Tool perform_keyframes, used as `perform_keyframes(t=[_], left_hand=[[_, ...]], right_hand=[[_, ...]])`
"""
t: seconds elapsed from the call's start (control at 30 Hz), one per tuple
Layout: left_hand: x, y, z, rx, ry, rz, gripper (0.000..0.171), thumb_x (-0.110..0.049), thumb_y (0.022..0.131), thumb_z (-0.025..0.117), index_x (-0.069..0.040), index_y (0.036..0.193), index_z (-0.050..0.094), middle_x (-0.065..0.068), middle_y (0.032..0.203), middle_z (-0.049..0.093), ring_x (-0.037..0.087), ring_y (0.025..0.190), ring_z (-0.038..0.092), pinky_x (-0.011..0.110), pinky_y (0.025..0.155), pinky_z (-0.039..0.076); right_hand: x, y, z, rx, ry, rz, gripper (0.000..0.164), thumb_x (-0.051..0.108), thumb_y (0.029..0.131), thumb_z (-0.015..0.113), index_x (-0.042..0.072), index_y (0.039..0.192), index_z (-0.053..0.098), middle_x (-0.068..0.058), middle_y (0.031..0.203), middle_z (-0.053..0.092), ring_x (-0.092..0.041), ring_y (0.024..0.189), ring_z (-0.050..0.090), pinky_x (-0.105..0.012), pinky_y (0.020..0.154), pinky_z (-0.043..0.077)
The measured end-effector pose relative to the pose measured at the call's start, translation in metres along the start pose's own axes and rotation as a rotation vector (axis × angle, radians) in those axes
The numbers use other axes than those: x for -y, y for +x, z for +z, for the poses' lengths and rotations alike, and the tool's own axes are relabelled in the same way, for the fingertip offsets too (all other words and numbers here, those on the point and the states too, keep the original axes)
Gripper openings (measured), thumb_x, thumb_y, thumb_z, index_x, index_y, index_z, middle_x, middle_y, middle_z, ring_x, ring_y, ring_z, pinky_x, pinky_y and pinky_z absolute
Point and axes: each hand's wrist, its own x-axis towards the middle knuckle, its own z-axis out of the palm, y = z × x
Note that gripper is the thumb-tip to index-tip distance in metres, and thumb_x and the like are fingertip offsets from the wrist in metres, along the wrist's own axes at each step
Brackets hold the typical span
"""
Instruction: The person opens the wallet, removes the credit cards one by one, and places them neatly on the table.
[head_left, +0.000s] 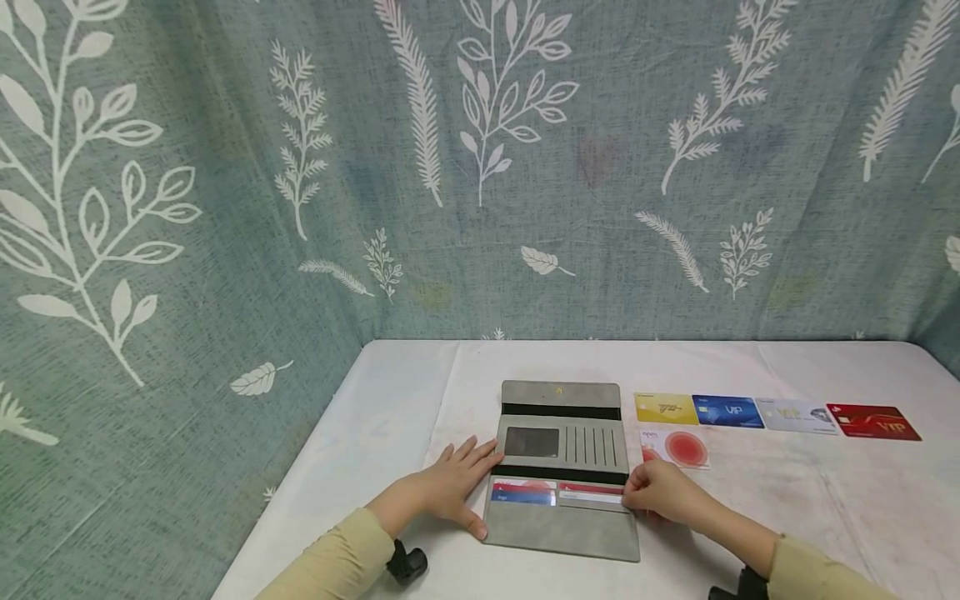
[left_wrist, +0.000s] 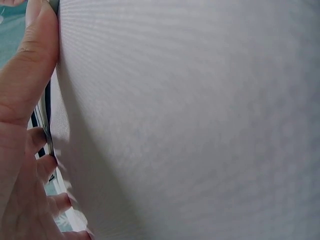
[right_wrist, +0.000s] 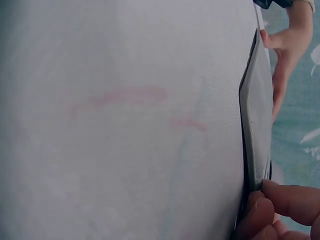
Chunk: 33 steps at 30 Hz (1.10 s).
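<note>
A grey tri-fold wallet [head_left: 561, 533] lies unfolded on the white-covered table. Several cards sit in its lower pockets: a blue card [head_left: 523, 497] shows on the left, and a red-and-white card [head_left: 588, 494] on the right. My left hand [head_left: 453, 483] rests at the wallet's left edge with fingers spread and straight, thumb near the bottom corner. At the opposite edge my right hand [head_left: 663, 493] pinches the wallet's side, beside the right pocket; the right wrist view shows thumb and fingertips [right_wrist: 272, 186] at that edge. Whether a card is also between them is hidden.
To the right lies a row of cards: yellow [head_left: 665, 408], blue [head_left: 727, 411], silver-white [head_left: 795, 416] and red [head_left: 873, 422]. Below the yellow one is a white card with a red circle [head_left: 686, 448], partly behind my right hand. A leaf-patterned curtain [head_left: 480, 275] hangs behind the table.
</note>
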Motion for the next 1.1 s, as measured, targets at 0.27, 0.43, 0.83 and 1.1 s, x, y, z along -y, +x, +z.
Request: perform_keyframes(t=[0.27,0.43,0.83,1.1], left_hand=[[0.001,0.001,0.0,-0.001,0.002,-0.003,0.109,-0.06,0.063,0.071,-0.011,0.146,0.02,0.008,0.153,0.012,0.037,0.139,0.009,0.061,0.105,0.014],[-0.001,0.0,-0.001,-0.002,-0.011,-0.004,0.109,-0.059,0.062,0.072,-0.01,0.145,0.021,0.008,0.153,0.012,0.037,0.139,0.01,0.06,0.106,0.013],[0.001,0.001,0.001,-0.002,-0.014,-0.013,0.108,-0.06,0.062,0.072,-0.012,0.145,0.021,0.006,0.153,0.012,0.036,0.139,0.01,0.06,0.106,0.012],[-0.001,0.001,0.001,-0.002,-0.013,-0.016,0.108,-0.059,0.062,0.073,-0.013,0.145,0.021,0.006,0.153,0.012,0.036,0.139,0.01,0.06,0.106,0.012]], right_hand=[[0.003,0.005,0.001,0.015,-0.03,0.008,0.02,0.013,0.076,0.072,0.007,0.062,0.06,0.002,0.051,0.049,-0.008,0.041,0.042,-0.019,0.04,0.034],[0.003,0.006,0.002,0.0,-0.033,0.025,0.021,0.013,0.076,0.073,0.007,0.061,0.059,0.003,0.048,0.047,-0.008,0.04,0.041,-0.019,0.041,0.034],[0.007,0.007,0.004,0.006,-0.087,0.008,0.022,0.01,0.078,0.07,0.006,0.061,0.056,0.002,0.049,0.045,-0.009,0.043,0.041,-0.022,0.043,0.035],[0.011,0.006,0.006,-0.015,-0.165,0.026,0.023,0.009,0.079,0.069,0.008,0.061,0.055,0.001,0.049,0.044,-0.011,0.042,0.041,-0.022,0.043,0.033]])
